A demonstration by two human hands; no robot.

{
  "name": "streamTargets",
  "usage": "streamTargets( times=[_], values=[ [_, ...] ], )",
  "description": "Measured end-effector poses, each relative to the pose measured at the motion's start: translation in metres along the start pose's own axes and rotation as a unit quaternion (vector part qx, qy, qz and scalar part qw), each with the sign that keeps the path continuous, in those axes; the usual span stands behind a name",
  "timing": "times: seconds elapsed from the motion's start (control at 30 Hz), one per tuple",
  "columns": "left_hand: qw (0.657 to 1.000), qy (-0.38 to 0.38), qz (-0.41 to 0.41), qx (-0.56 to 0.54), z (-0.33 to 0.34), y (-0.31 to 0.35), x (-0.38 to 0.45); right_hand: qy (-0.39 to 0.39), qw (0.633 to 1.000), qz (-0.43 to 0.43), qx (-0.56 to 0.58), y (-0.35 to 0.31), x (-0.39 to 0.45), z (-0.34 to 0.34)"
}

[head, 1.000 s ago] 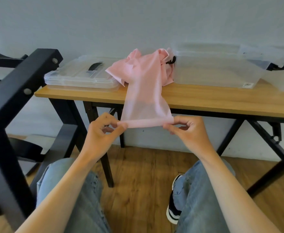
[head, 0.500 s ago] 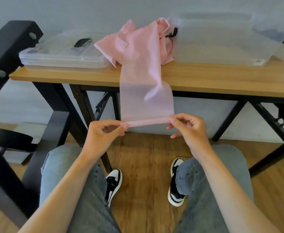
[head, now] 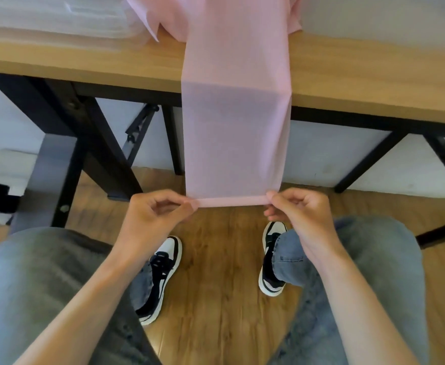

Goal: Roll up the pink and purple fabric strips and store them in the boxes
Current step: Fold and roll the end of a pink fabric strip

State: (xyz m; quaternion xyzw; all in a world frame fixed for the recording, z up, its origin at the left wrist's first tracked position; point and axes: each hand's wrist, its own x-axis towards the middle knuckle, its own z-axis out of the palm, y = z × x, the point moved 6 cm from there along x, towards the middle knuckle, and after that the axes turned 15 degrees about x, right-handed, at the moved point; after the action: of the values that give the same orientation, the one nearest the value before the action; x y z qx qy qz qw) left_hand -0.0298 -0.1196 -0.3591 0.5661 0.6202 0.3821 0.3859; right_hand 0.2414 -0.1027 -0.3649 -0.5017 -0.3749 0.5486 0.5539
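The likeliest fault is a skewed roll: if one hand turns faster, the sheer pink fabric strip (head: 235, 133) could wind into a cone or slip loose, being thin and slack. Its rolled lower edge spans both hands, left hand (head: 152, 217) and right hand (head: 299, 212) each pinching an end; the rest hangs from the wooden worktop (head: 374, 75).

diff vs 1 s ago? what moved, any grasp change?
The view tipped down: the boxes have mostly left the frame, and the feet now show. The pink strip hangs longer and flatter off the table, its earlier fold gone. No grasp change: left hand and right hand still pinch the ends of the thin rolled bottom edge, which looks no thicker.
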Motion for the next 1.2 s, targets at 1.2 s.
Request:
streamTargets(
  times=[1.2],
  values=[
    [0.984,0.047,0.151,0.082,-0.023,0.007,-0.024,-0.19,0.98,-0.022,-0.048,-0.009,-0.018,0.012]
  ],
)
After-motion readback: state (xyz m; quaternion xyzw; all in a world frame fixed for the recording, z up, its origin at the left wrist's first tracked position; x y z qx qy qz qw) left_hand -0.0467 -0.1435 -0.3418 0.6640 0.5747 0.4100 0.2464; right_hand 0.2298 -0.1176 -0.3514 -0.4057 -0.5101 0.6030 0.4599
